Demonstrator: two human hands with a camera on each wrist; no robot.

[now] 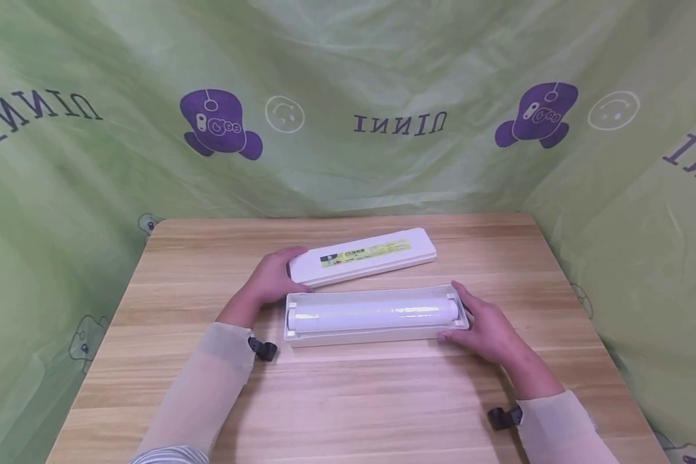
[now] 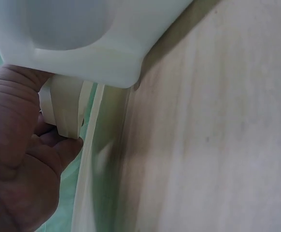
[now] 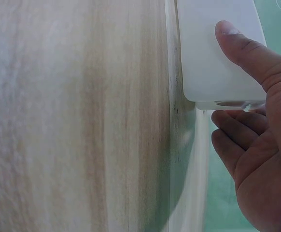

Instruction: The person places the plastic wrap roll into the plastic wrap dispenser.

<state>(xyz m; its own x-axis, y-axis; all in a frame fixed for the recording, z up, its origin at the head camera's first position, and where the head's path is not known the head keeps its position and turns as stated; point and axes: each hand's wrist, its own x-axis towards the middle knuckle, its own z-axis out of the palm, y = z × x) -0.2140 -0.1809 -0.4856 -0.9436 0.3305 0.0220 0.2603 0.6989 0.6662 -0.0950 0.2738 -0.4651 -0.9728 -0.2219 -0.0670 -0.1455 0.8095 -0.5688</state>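
A long white cling film box (image 1: 348, 338) lies uncovered on the table, with a shiny roll of cling film (image 1: 377, 314) inside it. Behind it is its white lid (image 1: 420, 241), set at a slant and bearing a yellow-green label. My left hand (image 1: 271, 276) grips the lid's left end, thumb toward the box and fingers around the far side. In the left wrist view that end of the lid (image 2: 67, 108) sits between thumb and fingers. At the box's right end, my right hand (image 1: 490, 328) holds it, the thumb (image 3: 246, 50) on the front wall and the other fingers behind.
The wooden table (image 1: 371, 399) carries the box and lid near its middle. Green printed cloth (image 1: 336, 174) hangs behind the table and along both sides. A small black camera mount sits on each wrist.
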